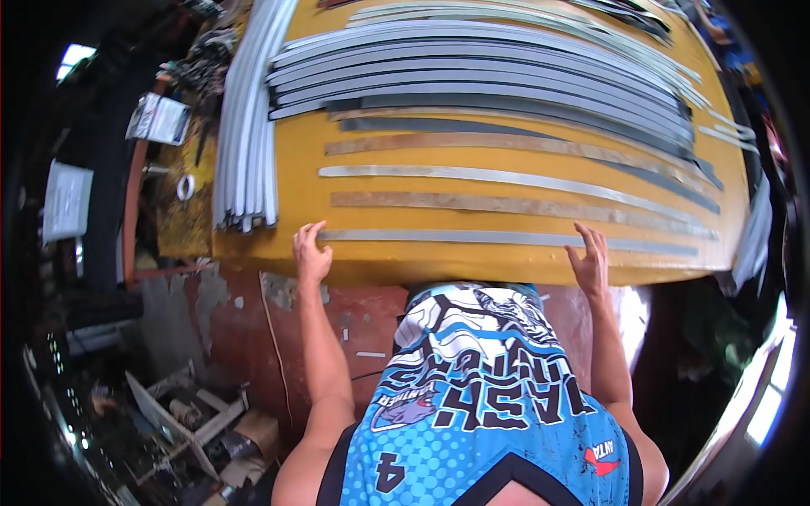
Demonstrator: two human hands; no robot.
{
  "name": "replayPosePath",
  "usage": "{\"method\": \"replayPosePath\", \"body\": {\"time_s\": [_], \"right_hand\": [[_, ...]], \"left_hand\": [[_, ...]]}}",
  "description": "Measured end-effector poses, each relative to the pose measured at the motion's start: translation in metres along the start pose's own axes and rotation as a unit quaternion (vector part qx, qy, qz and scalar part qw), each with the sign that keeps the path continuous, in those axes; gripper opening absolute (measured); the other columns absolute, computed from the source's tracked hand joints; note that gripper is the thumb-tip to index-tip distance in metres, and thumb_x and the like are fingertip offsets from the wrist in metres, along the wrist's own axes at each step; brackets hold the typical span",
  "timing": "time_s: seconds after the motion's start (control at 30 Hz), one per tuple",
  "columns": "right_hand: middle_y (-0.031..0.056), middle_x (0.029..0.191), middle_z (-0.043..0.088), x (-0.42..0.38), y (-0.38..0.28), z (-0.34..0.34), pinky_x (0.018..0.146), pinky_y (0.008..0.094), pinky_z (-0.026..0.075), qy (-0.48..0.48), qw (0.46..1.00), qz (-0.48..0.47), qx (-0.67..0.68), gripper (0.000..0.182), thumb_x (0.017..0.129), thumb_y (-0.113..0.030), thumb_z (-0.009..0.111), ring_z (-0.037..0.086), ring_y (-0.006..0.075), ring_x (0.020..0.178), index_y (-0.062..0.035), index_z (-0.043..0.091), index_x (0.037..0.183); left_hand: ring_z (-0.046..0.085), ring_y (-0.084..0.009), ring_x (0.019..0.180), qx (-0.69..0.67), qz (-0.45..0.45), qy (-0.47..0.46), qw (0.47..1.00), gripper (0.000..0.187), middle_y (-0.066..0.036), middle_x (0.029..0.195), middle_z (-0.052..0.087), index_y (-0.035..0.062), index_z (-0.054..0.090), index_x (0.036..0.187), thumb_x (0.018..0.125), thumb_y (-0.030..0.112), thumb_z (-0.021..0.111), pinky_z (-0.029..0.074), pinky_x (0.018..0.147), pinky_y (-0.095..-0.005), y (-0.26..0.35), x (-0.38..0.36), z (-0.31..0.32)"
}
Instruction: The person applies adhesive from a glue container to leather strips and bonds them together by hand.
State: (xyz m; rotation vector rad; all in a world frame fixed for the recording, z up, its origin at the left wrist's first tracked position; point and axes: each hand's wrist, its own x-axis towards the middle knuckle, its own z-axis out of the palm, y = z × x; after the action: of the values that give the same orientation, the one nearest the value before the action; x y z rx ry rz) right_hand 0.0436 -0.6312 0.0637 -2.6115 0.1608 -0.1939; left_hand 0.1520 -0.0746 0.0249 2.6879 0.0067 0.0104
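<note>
A narrow grey strip (472,237) lies flat along the near side of the yellow tabletop. At its left end is my left hand (312,253), with thumb and fingers apart on either side of the strip; whether they touch it is hard to see. Farther right, my right hand (590,260) reaches over the same strip, thumb and fingers spread. Just beyond lie a tan strip (472,203), a pale silvery strip (481,176) and another tan strip (472,143), roughly parallel to it.
Several grey strips with dark edges (472,67) lie stacked across the yellow table (295,202). A bundle of long pale strips (249,118) runs down the left side. A white tape roll (186,187) and a white box (160,119) are farther left. The table's near edge borders my body.
</note>
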Motion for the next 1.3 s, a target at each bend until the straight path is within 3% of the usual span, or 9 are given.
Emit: {"method": "replayPosePath", "body": {"time_s": [0.13, 0.5, 0.63, 0.77, 0.83, 0.93, 1.1, 1.3], "right_hand": [[0.012, 0.12, 0.06, 0.012, 0.001, 0.005, 0.1, 0.0429, 0.041, -0.05, 0.997, -0.051, -0.027, 0.061, 0.074, -0.008, 0.076, 0.053, 0.0324, 0.114, -0.0095, 0.055, 0.131], [0.0107, 0.12, 0.061, 0.022, -0.023, 0.034, 0.1, 0.0438, 0.04, -0.083, 0.991, -0.1, -0.02, 0.064, 0.072, -0.009, 0.078, 0.052, 0.032, 0.115, -0.0106, 0.055, 0.132], [0.0118, 0.119, 0.062, 0.032, -0.067, 0.063, 0.099, 0.0431, 0.042, -0.096, 0.986, -0.134, 0.023, 0.061, 0.073, -0.011, 0.078, 0.053, 0.0322, 0.113, -0.0099, 0.057, 0.13], [0.013, 0.12, 0.061, 0.047, -0.134, 0.106, 0.101, 0.0419, 0.042, -0.154, 0.95, -0.259, 0.08, 0.058, 0.076, -0.016, 0.077, 0.053, 0.0317, 0.114, -0.0068, 0.057, 0.129], [0.0129, 0.122, 0.06, 0.054, -0.163, 0.131, 0.101, 0.0409, 0.041, -0.176, 0.935, -0.298, 0.073, 0.058, 0.077, -0.02, 0.076, 0.052, 0.0309, 0.115, -0.0052, 0.056, 0.13], [0.0128, 0.118, 0.06, 0.064, -0.202, 0.165, 0.099, 0.0401, 0.041, -0.17, 0.923, -0.335, 0.08, 0.061, 0.077, -0.021, 0.076, 0.053, 0.0301, 0.112, -0.004, 0.055, 0.131], [0.0132, 0.106, 0.059, 0.071, -0.249, 0.19, 0.093, 0.0399, 0.043, -0.175, 0.92, -0.347, 0.054, 0.064, 0.074, -0.019, 0.076, 0.054, 0.0303, 0.105, -0.0016, 0.053, 0.131], [0.0151, 0.102, 0.059, 0.081, -0.25, 0.206, 0.09, 0.0428, 0.044, -0.227, 0.919, -0.319, 0.04, 0.047, 0.075, -0.015, 0.074, 0.055, 0.034, 0.104, -0.0037, 0.059, 0.118]], "left_hand": [[0.049, -0.0324, 0.119, 0.015, -0.047, 0.023, 0.999, 0.057, -0.012, 0.123, 0.056, 0.0135, 0.063, 0.123, 0.067, 0.0, 0.069, 0.039, 0.105, -0.0425, -0.002, -0.002, 0.001], [0.05, -0.03, 0.116, 0.035, -0.023, 0.027, 0.999, 0.051, -0.008, 0.117, 0.059, 0.0162, 0.068, 0.117, 0.068, 0.009, 0.079, 0.04, 0.102, -0.0413, -0.023, 0.011, -0.013], [0.052, -0.0299, 0.111, 0.04, -0.041, 0.033, 0.998, 0.05, -0.008, 0.114, 0.06, 0.0151, 0.069, 0.115, 0.067, 0.014, 0.082, 0.041, 0.1, -0.0418, -0.027, 0.008, -0.016], [0.052, -0.0306, 0.109, 0.033, -0.051, 0.033, 0.998, 0.05, -0.01, 0.113, 0.059, 0.0141, 0.069, 0.116, 0.069, 0.021, 0.084, 0.042, 0.099, -0.042, -0.037, 0.0, -0.012], [0.051, -0.0306, 0.11, 0.027, -0.04, 0.1, 0.994, 0.049, -0.011, 0.116, 0.058, 0.0152, 0.069, 0.118, 0.072, 0.023, 0.083, 0.041, 0.098, -0.0423, -0.036, -0.007, -0.009], [0.05, -0.0312, 0.112, 0.013, -0.017, 0.109, 0.994, 0.045, -0.012, 0.119, 0.055, 0.0159, 0.069, 0.12, 0.077, 0.024, 0.079, 0.04, 0.099, -0.0426, -0.04, -0.015, -0.002], [0.049, -0.0311, 0.113, 0.027, 0.004, 0.126, 0.992, 0.041, -0.011, 0.123, 0.055, 0.017, 0.069, 0.122, 0.082, 0.022, 0.075, 0.041, 0.1, -0.041, -0.038, -0.021, -0.001], [0.05, -0.0309, 0.117, 0.031, 0.031, 0.147, 0.988, 0.027, -0.01, 0.122, 0.058, 0.0115, 0.071, 0.105, 0.082, 0.024, 0.075, 0.041, 0.099, -0.043, -0.045, -0.026, -0.002]]}}
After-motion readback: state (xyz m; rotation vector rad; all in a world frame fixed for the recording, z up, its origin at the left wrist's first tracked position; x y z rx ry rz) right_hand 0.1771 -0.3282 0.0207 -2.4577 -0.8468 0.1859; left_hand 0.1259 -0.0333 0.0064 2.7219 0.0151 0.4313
